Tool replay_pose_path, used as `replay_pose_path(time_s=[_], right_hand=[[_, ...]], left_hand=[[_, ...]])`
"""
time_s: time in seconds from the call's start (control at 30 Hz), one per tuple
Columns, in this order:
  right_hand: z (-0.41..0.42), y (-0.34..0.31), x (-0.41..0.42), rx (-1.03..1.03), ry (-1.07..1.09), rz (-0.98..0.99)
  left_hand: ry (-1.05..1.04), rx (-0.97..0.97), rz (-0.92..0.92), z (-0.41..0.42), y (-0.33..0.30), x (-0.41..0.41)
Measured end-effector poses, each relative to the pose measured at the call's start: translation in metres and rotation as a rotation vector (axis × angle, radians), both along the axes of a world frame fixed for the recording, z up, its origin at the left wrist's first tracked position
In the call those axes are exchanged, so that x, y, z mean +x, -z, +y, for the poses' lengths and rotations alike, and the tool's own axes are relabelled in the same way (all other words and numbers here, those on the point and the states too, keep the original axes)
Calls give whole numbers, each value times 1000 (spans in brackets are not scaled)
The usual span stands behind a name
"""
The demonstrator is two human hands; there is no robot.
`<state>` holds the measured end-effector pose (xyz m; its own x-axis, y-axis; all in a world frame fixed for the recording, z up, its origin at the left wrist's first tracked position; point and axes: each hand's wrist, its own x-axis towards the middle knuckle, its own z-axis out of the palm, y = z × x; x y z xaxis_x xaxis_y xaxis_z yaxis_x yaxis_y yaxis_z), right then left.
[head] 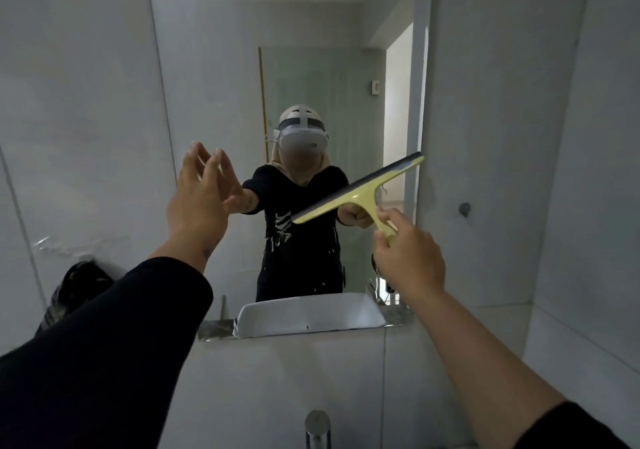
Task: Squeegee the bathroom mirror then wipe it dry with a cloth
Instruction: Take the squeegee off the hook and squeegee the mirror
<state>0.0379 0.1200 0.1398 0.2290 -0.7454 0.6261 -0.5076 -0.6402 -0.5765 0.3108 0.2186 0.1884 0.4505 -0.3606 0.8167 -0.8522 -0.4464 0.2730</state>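
Your right hand (pixel 408 258) is pinching the yellow squeegee (pixel 360 190) by its handle, blade slanting up toward the mirror (pixel 214 68)'s right edge. Left hand (pixel 199 199) is spread wide, empty, near the left edge.

Yellow squeegee (pixel 358 190) against mirror (pixel 221 68), right-hand (pixel 408 258) grip.

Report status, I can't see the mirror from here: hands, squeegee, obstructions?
Right hand gripping squeegee handle, blade tilted. Left hand open, fingertips at mirror. Nothing blocking.
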Motion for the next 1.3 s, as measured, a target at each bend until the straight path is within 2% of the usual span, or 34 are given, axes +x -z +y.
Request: replay_pose_path(time_s=[0.3,0.43,0.67,0.83,0.97,1.13,1.3], right_hand=[[26,30,29,216,-42,-347],[46,48,55,336,-52,-448],[73,65,94,397,-63,-581],[105,81,131,261,-111,-385],[107,86,137,196,-101,-317],[111,98,130,-10,-222,87],[88,95,111,-223,-207,377]], left_hand=[[-9,21,17,2,0,-3],[-25,48,10,5,-1,-6],[7,51,-38,14,-4,-2],[39,74,-57,14,-1,3],[56,77,-108,13,8,8],[20,46,-93,16,35,14],[22,46,-44,18,58,11]])
